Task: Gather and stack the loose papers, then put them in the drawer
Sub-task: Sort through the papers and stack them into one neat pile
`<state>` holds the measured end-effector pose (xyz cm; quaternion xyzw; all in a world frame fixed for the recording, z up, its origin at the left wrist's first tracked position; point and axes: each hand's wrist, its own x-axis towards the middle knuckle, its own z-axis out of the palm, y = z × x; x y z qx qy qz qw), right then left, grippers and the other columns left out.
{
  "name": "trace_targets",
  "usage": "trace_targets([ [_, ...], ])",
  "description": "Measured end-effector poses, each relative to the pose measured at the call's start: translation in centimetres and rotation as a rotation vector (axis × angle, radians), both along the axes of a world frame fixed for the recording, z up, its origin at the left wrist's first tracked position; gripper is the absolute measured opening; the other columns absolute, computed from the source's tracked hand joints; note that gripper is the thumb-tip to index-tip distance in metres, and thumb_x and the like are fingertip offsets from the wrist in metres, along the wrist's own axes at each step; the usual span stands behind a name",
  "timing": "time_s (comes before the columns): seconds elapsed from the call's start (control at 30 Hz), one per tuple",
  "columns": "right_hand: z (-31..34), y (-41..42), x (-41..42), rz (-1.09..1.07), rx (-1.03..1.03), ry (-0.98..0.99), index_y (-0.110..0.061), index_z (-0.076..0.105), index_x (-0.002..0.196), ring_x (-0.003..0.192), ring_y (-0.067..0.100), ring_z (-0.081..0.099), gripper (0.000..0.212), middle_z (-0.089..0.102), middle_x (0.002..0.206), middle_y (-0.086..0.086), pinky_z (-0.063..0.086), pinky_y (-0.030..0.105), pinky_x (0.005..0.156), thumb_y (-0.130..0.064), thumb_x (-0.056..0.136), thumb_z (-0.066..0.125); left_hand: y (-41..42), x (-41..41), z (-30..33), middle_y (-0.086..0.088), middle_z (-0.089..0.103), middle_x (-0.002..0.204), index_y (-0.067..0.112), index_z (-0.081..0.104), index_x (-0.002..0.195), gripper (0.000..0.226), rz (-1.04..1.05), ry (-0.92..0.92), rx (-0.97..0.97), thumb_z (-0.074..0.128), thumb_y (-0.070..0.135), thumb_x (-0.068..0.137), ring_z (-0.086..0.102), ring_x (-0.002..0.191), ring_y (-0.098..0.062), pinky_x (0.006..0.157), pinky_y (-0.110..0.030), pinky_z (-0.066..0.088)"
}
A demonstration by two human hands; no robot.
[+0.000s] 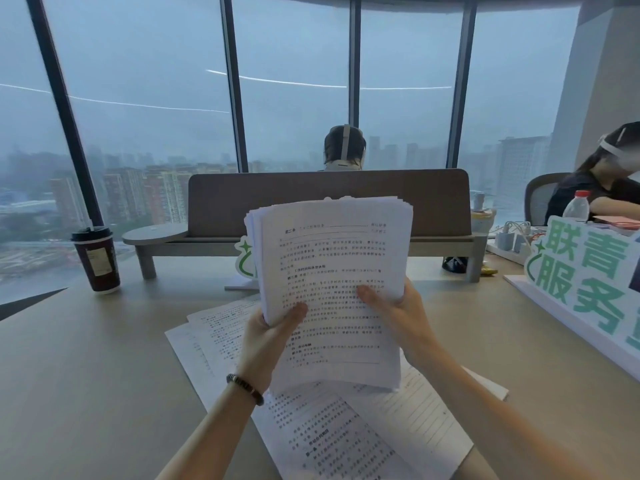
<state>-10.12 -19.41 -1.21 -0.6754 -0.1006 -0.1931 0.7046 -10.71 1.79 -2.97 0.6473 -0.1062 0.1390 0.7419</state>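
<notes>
A thick stack of printed white papers (332, 258) stands upright above the desk, held by both hands. My left hand (268, 336) grips its lower left edge, thumb on the front sheet. My right hand (394, 308) grips its right side, thumb pressed on the text. Under the stack, several loose printed sheets (332, 438) lie fanned out flat on the light wooden desk (86, 368), some reaching toward the near edge. No drawer is in view.
A dark red lidded coffee cup (97, 259) stands at the back left. A grey monitor riser with a brown panel (311, 237) crosses the back. A green-lettered sign (585, 282), power strip (512, 242) and water bottle (576, 204) sit at right. Two people sit beyond.
</notes>
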Motion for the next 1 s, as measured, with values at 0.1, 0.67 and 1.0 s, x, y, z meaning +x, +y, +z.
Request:
trace_targets([
  [0.1, -0.1, 0.2, 0.3, -0.036, 0.007, 0.008, -0.022, 0.066, 0.113, 0.091, 0.024, 0.075, 0.039, 0.076, 0.105, 0.001, 0.062, 0.051, 0.077, -0.032, 0.08, 0.082, 0.0, 0.2, 0.4, -0.002, 0.077, 0.097, 0.014, 0.074, 0.101, 0.017, -0.019, 0.009, -0.01, 0.073, 0.013, 0.085, 0.073, 0.092, -0.022, 0.075, -0.037, 0.06],
  [0.67, 0.4, 0.8, 0.1, -0.093, -0.226, 0.223, -0.024, 0.051, 0.116, 0.084, 0.018, 0.074, 0.031, 0.071, 0.106, -0.002, 0.064, 0.042, 0.072, -0.033, 0.092, 0.068, 2.7, 1.0, 0.7, -0.013, 0.075, 0.103, 0.007, 0.069, 0.111, 0.026, -0.131, 0.148, 0.082, 0.06, 0.025, 0.094, 0.073, 0.092, -0.034, 0.076, -0.05, 0.06],
  [1.0, -0.2, -0.7, 1.1, -0.037, -0.742, 0.471, -0.02, 0.062, 0.129, 0.121, 0.027, 0.056, 0.05, 0.062, 0.133, 0.005, 0.042, 0.038, 0.101, -0.052, 0.104, 0.032, 6.6, 4.4, -2.0, -0.02, 0.071, 0.104, 0.002, 0.067, 0.103, 0.02, -0.111, 0.541, 0.065, 0.062, 0.019, 0.093, 0.072, 0.068, -0.026, 0.053, -0.028, 0.059],
])
